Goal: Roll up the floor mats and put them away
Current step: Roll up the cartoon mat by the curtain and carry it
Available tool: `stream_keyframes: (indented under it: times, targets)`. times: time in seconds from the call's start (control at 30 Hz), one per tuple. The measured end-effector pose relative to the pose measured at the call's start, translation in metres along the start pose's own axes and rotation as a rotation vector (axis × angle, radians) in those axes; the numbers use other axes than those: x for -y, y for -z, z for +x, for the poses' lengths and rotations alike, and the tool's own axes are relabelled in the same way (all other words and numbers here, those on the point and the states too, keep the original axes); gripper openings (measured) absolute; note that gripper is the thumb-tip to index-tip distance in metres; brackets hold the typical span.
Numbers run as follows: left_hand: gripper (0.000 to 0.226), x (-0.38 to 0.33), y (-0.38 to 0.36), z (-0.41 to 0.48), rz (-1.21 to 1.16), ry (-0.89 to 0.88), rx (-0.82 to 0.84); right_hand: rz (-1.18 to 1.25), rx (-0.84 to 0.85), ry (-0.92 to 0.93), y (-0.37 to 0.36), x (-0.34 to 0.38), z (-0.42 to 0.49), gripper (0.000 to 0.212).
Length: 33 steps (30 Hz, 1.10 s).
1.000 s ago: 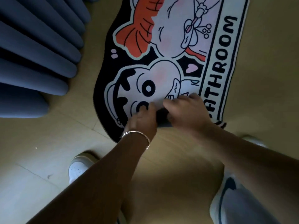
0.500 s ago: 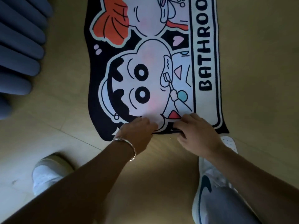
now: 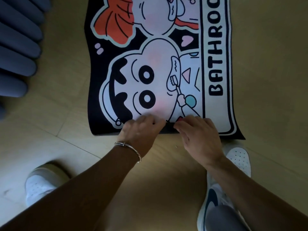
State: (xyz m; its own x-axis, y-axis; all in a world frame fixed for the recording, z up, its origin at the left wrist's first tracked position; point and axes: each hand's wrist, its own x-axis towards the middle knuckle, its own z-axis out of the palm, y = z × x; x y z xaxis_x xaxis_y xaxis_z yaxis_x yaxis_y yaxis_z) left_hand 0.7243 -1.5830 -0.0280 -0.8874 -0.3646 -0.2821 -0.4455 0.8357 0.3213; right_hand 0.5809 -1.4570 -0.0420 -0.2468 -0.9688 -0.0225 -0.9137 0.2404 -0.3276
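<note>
A black floor mat (image 3: 160, 67) printed with cartoon faces and the word BATHROOM lies flat on the floor and runs out of the top of the view. Its near edge is folded over into a narrow dark strip between my hands. My left hand (image 3: 141, 130), with a silver bracelet on the wrist, grips that folded edge left of the middle. My right hand (image 3: 198, 132) has its fingers curled over the same edge just to the right. The two hands sit close together.
The floor (image 3: 70, 147) is pale wood. Blue-grey curtain folds (image 3: 18, 47) hang at the far left. My white shoes stand near the mat: the left shoe (image 3: 43, 180) at lower left, the right shoe (image 3: 240, 157) under my right forearm.
A second ago the near end was turned further over the lower face. It has been laid back out, more of the print shows, and my hands now hold a small fold at the edge.
</note>
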Motion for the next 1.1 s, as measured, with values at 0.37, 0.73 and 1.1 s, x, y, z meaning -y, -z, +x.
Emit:
stream_keyframes:
  times: [0.37, 0.73, 1.1]
  targets:
    - [0.027, -0.002, 0.000, -0.007, 0.259, -0.125, 0.006, -0.110, 0.033, 0.038, 0.002, 0.000, -0.005, 0.019]
    - [0.032, -0.003, 0.008, 0.009, 0.043, 0.077, -0.049, 0.017, 0.055, -0.093, -0.002, 0.007, 0.012, 0.029]
    - [0.048, -0.005, 0.000, 0.010, 0.234, 0.020, -0.094, 0.040, 0.060, -0.141, -0.007, -0.001, 0.022, 0.024]
